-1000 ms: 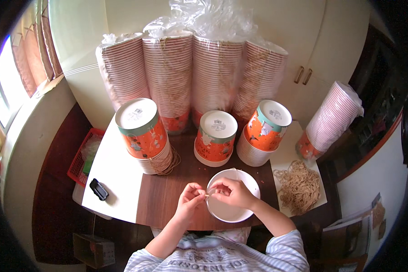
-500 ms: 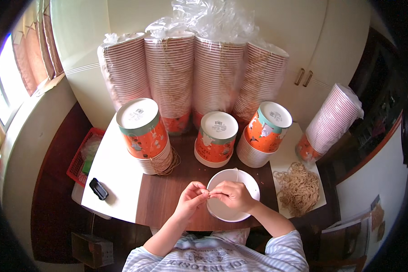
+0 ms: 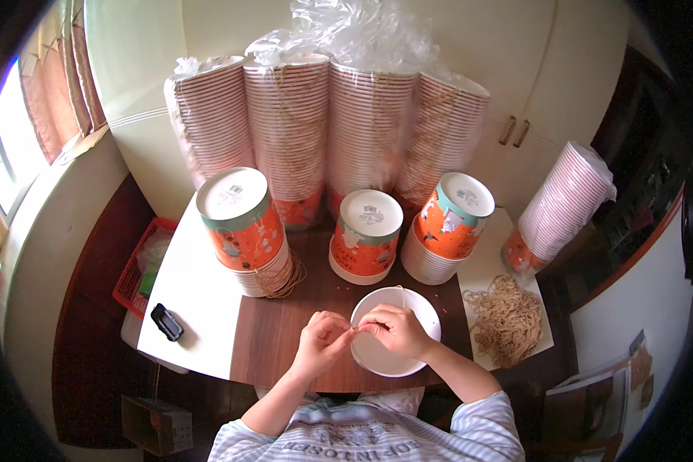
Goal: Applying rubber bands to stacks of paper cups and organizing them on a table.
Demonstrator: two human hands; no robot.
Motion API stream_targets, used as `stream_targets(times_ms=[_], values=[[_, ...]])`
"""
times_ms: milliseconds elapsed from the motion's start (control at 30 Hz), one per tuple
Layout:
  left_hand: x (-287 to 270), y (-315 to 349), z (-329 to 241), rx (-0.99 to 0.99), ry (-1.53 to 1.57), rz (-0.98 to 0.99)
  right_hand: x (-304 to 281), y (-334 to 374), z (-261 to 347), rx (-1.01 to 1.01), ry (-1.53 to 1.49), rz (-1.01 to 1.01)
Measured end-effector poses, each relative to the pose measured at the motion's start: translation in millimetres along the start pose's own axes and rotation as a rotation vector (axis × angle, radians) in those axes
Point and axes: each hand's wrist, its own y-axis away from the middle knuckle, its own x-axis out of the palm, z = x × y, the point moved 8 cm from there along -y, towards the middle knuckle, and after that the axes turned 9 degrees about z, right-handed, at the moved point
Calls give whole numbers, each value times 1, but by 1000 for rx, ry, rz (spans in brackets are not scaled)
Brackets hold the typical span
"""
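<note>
A white paper bucket stands with its mouth up in front of me at the table's near edge. A thin beige string shows at its far rim. Over the bucket's left rim, my left hand and my right hand meet with their fingertips pinched together. A tiny bit of the string seems to be between them, mostly hidden by the fingers. My right hand covers part of the bucket's opening.
Upside-down orange buckets stand beyond, in several stacks. Tall plastic-wrapped bucket stacks line the back; another wrapped stack leans at right. A heap of string lies right, a black case left, near a red basket.
The fingers of both hands have shifted slightly while staying pinched together over the bucket's left rim. The bucket has hardly moved.
</note>
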Motion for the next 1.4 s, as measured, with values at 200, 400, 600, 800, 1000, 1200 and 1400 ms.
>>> stream_targets(times_ms=[200,400,600,800,1000,1200,1400], values=[[-1,7,21,-140,301,-33,4,1,-4,74,10,52],[-1,9,28,-182,496,-2,7,2,-7,105,-34,77],[16,11,19,-276,566,232,7,1,-8,132,-112,89],[15,14,22,-300,415,206,9,1,-7,115,-124,104],[14,12,20,-291,395,129,9,4,-8,102,-140,98],[14,13,29,-287,518,67,5,2,2,124,-94,134],[21,13,32,-373,721,65,2,7,22,-213,277,-9]])
